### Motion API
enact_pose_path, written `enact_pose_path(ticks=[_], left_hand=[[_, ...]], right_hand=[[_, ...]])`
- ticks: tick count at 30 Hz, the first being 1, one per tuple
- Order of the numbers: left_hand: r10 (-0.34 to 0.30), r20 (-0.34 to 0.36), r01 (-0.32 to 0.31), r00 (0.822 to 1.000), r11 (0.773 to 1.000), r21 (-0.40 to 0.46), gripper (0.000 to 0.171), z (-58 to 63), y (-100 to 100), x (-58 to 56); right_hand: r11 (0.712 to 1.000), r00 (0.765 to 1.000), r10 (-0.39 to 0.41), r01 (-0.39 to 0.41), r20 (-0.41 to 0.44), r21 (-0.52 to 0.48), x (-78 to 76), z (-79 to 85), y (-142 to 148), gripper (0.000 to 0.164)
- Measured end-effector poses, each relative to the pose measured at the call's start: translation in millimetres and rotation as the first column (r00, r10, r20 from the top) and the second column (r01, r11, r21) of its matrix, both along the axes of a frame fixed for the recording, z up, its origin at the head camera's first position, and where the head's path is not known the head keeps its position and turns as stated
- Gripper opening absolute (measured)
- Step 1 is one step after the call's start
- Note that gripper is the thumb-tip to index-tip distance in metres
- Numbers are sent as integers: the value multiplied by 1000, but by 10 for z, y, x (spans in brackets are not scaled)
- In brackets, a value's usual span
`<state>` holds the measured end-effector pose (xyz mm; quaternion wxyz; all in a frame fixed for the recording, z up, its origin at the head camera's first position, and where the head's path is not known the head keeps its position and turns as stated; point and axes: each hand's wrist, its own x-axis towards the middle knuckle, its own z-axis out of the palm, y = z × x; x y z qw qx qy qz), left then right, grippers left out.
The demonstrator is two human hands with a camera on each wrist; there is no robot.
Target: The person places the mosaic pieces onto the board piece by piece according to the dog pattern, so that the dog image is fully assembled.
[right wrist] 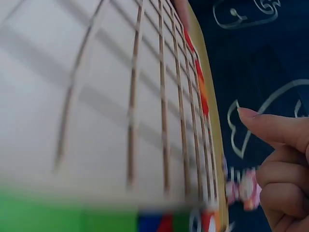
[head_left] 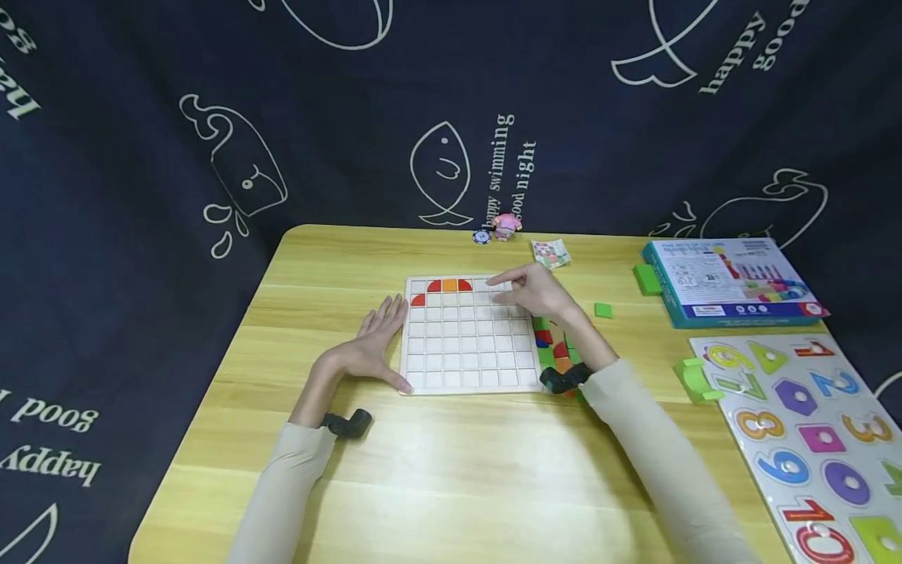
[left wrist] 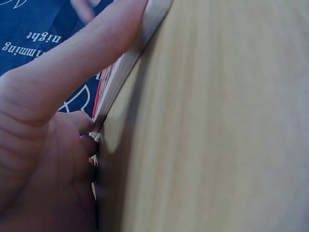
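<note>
White, ruled into squares: the board (head_left: 465,345) is lying mid-table, squarely before the person. The left hand (head_left: 369,348) is spreading wide along its left edge, thumb meeting the near corner. Nothing is being pinched there; I am reading the contact as bracing, since an unanchored board would probably be sliding.

The right hand (head_left: 539,294) is hovering above the far right squares, index finger pointing straight, other fingers folding in. No piece is showing in its grasp.

Three pieces are sitting in the far row: an orange square (head_left: 449,285) between two red quarter-rounds. Another red quarter-round (head_left: 418,300) is occupying the second row's leftmost square. Curved sides seem to be facing outward, perhaps for a rounded outline.

Loose coloured pieces (head_left: 546,358) are crowding the board's right edge, partly under the right forearm, presumably for short reaching. A small printed card (head_left: 551,253) is lying beyond the board, likely for easy glancing. One green tile (head_left: 603,310) is resting apart, right of the forearm.
</note>
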<state>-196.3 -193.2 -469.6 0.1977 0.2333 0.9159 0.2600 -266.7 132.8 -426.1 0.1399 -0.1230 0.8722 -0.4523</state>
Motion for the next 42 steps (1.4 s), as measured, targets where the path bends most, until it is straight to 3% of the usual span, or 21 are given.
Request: enact_pose_path(ticks=[4, 8, 18, 25, 35, 42], left_hand=[[13, 6, -13, 1000, 1000, 6, 150, 0, -56, 2], [14, 2, -14, 1000, 1000, 0, 150, -8, -88, -1], [12, 1, -12, 1000, 1000, -11, 150, -34, -80, -25], [-1, 10, 1, 1000, 1000, 3, 150, -25, -42, -27], [-6, 13, 6, 1000, 1000, 13, 149, -22, -20, -14], [-10, 12, 10, 1000, 1000, 6, 149, -8, 5, -14]], right_hand=[[993, 994, -96, 93, 44, 71, 70, -65, 374, 30], [985, 986, -148, 140, 73, 100, 105, -169, 569, 26], [963, 970, -243, 239, 20, 123, 50, -275, 623, 24], [954, 956, -289, 282, 57, 99, 23, -289, 763, 24], [989, 984, -144, 138, 102, 59, 48, -299, 840, 27], [989, 982, -147, 142, 122, 45, 22, -285, 856, 27]])
